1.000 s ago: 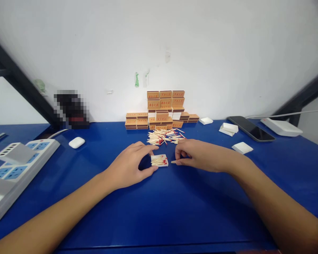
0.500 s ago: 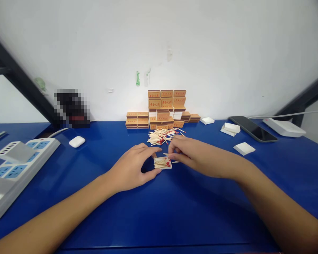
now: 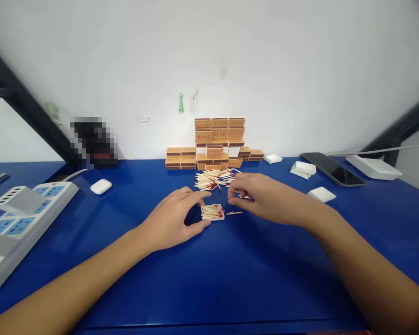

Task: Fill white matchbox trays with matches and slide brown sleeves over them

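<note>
A small white matchbox tray with several red-tipped matches in it rests on the blue table. My left hand has its thumb and fingers on the near and far sides of the tray, gripping it. To the right and a little above the tray is my right hand, its thumb and index fingertips close together in a pinch; whether anything is between them cannot be made out. A loose match lies right of the tray. Behind the hands is a heap of matches.
Stacked matchboxes stand against the wall. At right are white trays, a black phone and a white flat box. A power strip and a white earbud case lie at left.
My right hand has moved away from the tray, up and right. The match it held over the tray is no longer seen in its fingers. My left hand stays at the tray.
</note>
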Demonstrator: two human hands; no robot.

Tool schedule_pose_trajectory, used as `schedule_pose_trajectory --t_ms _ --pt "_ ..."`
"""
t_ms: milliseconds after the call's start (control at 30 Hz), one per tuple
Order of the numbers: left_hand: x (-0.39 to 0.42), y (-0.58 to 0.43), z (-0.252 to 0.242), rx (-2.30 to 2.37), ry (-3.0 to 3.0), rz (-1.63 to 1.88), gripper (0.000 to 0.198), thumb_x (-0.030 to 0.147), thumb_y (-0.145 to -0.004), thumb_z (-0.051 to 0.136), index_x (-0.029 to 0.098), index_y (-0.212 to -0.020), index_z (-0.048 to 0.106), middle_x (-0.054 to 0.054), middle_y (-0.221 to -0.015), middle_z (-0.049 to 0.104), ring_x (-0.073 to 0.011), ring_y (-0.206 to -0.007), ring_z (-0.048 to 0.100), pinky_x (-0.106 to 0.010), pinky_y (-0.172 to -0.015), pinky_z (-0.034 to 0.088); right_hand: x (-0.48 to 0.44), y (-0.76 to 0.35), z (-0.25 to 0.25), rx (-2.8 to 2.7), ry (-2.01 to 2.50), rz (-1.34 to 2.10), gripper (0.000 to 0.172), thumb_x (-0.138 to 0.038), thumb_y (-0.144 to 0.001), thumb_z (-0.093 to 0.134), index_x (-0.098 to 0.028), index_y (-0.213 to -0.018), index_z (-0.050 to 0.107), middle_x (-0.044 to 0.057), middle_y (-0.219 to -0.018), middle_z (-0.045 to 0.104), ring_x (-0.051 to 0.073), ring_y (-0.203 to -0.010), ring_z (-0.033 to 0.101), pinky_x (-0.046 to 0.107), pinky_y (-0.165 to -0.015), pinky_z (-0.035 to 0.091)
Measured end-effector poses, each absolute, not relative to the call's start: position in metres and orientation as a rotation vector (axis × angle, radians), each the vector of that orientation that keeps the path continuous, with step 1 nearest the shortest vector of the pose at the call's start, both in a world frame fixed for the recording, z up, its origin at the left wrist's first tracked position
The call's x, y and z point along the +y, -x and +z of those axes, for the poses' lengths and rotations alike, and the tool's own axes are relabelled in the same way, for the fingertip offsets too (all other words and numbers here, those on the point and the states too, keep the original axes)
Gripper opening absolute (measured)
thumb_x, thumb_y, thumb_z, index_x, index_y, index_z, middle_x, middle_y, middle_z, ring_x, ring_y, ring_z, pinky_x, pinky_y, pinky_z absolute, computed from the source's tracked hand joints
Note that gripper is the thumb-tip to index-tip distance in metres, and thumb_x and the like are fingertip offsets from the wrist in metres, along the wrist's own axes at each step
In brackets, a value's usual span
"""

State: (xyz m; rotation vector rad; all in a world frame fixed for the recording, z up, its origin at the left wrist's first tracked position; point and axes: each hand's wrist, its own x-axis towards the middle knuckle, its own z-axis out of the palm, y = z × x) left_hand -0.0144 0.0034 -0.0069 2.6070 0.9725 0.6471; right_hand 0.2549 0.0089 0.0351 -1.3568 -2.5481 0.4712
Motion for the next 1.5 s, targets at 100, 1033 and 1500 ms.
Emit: schedule_pose_trajectory --t_ms 100,1033,1500 --pt "0.003 0.015 -0.006 0.979 -2.615 0.635 0.056 0.034 -0.093 0.074 0.023 -0.145 0.055 -0.004 -0.118 0.074 -0.0248 -0.112 0.064 -0.046 -0.104 0.052 0.009 -0.26 0.033 -2.614 1.425 0.642 0.014 -0.036 -0.093 0.068 -0.023 -0.095 0.071 0.006 -0.1 0.07 0.022 -0.087 0.061 0.032 -0.072 0.042" --pt "0.001 0.014 -0.006 0.937 -2.638 0.643 0.053 0.033 -0.093 0.073 0.02 -0.142 0.055 -0.007 -0.115 0.074 -0.0262 -0.108 0.064 -0.047 -0.099 0.054 0.0 -0.228 0.023 -2.584 1.233 0.499 0.009 -0.014 -0.095 0.063 -0.018 -0.09 0.069 0.004 -0.093 0.069 0.017 -0.083 0.059 0.03 -0.075 0.043" --pt "0.003 0.014 -0.005 0.956 -2.635 0.628 0.052 0.033 -0.094 0.072 0.022 -0.142 0.055 -0.007 -0.116 0.073 -0.0275 -0.109 0.065 -0.047 -0.097 0.054 0.001 -0.224 0.019 -2.549 1.147 0.494 0.01 -0.013 -0.097 0.06 -0.018 -0.093 0.068 0.005 -0.096 0.066 0.016 -0.082 0.058 0.029 -0.073 0.042"
